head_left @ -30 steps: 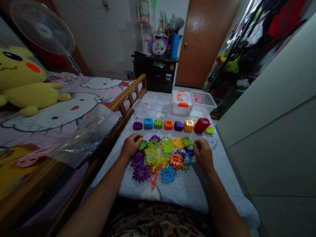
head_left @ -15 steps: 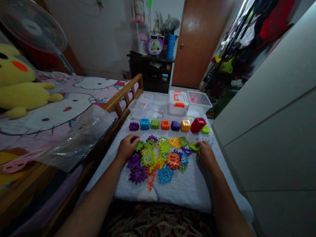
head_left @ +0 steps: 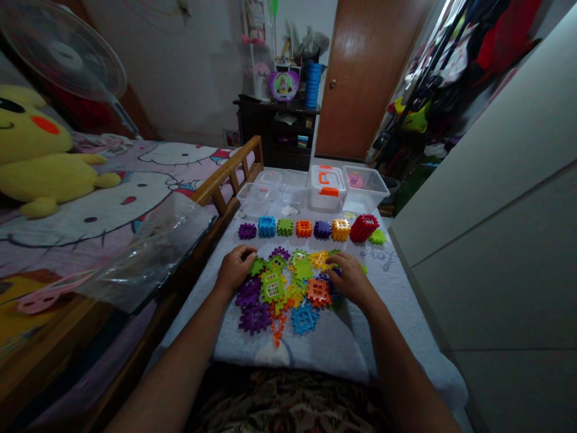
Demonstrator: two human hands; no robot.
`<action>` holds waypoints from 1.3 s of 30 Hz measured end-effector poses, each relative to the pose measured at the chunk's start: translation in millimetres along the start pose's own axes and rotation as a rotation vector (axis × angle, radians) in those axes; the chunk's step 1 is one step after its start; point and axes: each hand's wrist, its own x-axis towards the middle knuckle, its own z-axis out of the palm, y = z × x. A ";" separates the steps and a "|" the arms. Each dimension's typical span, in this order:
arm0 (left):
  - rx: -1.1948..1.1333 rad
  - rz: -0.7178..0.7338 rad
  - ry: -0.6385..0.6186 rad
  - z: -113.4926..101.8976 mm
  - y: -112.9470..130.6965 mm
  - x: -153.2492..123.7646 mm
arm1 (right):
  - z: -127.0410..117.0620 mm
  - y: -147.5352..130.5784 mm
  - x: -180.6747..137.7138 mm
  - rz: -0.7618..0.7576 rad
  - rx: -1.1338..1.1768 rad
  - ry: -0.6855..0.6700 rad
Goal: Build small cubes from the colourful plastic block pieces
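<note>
Sliding inward from the pile's right edge since a moment ago, the right hand [head_left: 349, 279] now lies over the loose interlocking tiles [head_left: 288, 288], fingers curled on the yellow and green pieces; whether they pinch one I cannot tell. The left hand [head_left: 235, 267] stays at the pile's left rim, fingers bent against a green tile. Beyond stands a row of assembled cubes [head_left: 311, 228]. The white surface [head_left: 396, 288] has open room right and near; the wooden bed rail [head_left: 225, 177] borders the left
</note>
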 end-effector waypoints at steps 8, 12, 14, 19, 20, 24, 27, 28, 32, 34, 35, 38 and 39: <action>-0.014 -0.009 0.007 -0.7 4.1 -1.1 | 31.3 -40.5 28.8 0.016 -0.078 -0.105; -0.009 -0.002 0.004 -0.8 4.1 -1.2 | 36.2 -39.6 32.2 0.059 -0.090 -0.095; -0.008 -0.005 0.007 -0.7 3.7 -1.0 | 37.5 -38.9 32.4 0.063 -0.084 -0.085; -0.012 -0.015 0.007 -0.4 3.5 -0.9 | 39.8 -39.0 33.0 0.059 -0.090 -0.067; -0.011 -0.015 0.006 -0.5 3.6 -0.9 | 40.5 -39.4 33.2 0.057 -0.095 -0.072; -0.007 -0.017 0.006 -1.0 4.3 -1.3 | 43.4 -40.9 33.7 0.050 -0.097 -0.067; -0.006 -0.012 0.007 -1.2 4.4 -1.5 | 40.5 -38.6 33.8 0.049 -0.012 0.005; -0.005 -0.009 0.008 -1.2 4.3 -1.5 | 37.6 -36.5 34.0 0.049 0.039 0.033; -0.002 0.001 0.013 -0.9 3.7 -1.2 | 18.4 -20.2 34.8 0.069 0.252 0.161; -0.005 0.002 0.013 -0.7 3.3 -0.9 | 9.0 -8.8 34.3 0.090 0.291 0.254; -0.007 0.000 0.011 -0.7 3.2 -0.7 | 5.6 -2.9 33.3 0.095 0.286 0.301; -0.005 -0.005 0.006 -0.7 2.9 -0.3 | 2.3 12.7 26.9 0.087 0.184 0.390; -0.002 -0.007 0.007 -0.7 2.9 -0.2 | 3.2 16.7 23.4 0.079 0.138 0.387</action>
